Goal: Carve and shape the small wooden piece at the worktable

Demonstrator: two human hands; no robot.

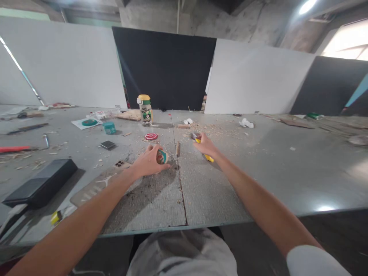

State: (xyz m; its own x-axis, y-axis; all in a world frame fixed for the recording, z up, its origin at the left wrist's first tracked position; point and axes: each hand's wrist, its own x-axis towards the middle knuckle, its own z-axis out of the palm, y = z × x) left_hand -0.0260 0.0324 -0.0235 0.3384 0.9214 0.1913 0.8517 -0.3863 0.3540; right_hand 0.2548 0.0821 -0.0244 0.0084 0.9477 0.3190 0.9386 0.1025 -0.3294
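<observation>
My left hand (148, 160) is closed around a small round object with a teal and tan face (162, 156), resting on the grey table (258, 180). My right hand (205, 145) grips a yellow-handled tool (209, 157), its dark metal end (194, 135) pointing away over a patch of wood shavings (212, 130). A short wooden stick (178, 148) lies between my two hands, touching neither.
A yellow-capped bottle (145, 110) stands at the back, a red round lid (151, 136) in front of it. A teal cup (109, 127), a small dark square (107, 145), a phone (94, 186) and a black box (40, 186) lie to the left. White and black panels (163, 69) wall the far edge.
</observation>
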